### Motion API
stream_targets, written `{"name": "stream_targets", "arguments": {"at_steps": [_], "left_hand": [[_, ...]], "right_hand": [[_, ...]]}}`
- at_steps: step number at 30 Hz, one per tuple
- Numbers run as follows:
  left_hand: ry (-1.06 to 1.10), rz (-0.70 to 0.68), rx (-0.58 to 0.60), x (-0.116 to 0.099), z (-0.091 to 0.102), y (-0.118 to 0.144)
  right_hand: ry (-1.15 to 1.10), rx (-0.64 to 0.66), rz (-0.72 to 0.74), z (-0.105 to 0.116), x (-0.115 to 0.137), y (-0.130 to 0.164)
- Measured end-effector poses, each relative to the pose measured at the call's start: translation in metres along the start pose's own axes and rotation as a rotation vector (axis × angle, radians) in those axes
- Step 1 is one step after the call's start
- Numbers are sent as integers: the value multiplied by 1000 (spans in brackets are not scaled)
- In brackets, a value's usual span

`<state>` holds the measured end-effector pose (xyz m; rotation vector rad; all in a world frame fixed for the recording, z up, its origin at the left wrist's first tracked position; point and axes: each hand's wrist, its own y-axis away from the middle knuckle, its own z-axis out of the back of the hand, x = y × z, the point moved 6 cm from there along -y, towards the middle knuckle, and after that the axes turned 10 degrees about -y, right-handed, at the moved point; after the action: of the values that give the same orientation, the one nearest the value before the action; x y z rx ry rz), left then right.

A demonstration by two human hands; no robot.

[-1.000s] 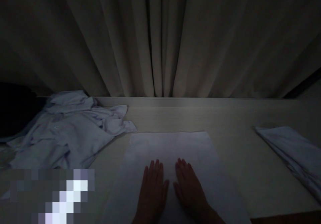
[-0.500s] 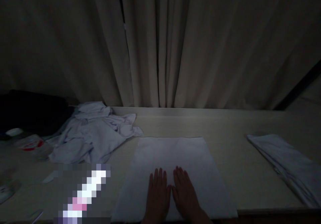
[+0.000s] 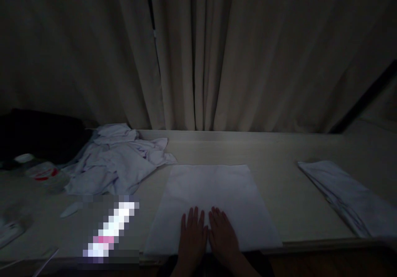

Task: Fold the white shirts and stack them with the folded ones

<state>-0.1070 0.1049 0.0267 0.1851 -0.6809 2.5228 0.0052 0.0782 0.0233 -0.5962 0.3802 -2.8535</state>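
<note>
Hands: left hand [image 3: 192, 235] & right hand [image 3: 222, 236] flat, fingers spread, gripping nothing, on folded white rectangular cloth [image 3: 214, 198]; crumpled white shirt pile [image 3: 114, 165] left unfolded imo.

Pale folded cloth [image 3: 214, 194], rectangular, smoothed flat with no visible creases, laid squarely at the middle of the table, its near edge set along the table's front edge, its colour not clearly told in the dim light

Left hand [image 3: 192, 235] and right hand [image 3: 221, 235] flat, side by side.
</note>
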Motion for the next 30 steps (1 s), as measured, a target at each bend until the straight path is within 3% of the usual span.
{"name": "stream_targets", "arguments": {"at_steps": [7, 16, 24, 27, 30], "left_hand": [[31, 89, 34, 5, 6, -15], [4, 81, 12, 8, -8, -13], [48, 88, 41, 5, -7, -17], [28, 156, 37, 16, -1, -15], [-15, 224, 51, 43, 4, -7]], "right_hand": [[12, -4, -16, 3, -2, -12], [-4, 59, -8, -1, -5, -22], [6, 15, 6, -2, -4, -23], [51, -26, 19, 6, -13, -16], [132, -93, -40, 22, -40, -6]]}}
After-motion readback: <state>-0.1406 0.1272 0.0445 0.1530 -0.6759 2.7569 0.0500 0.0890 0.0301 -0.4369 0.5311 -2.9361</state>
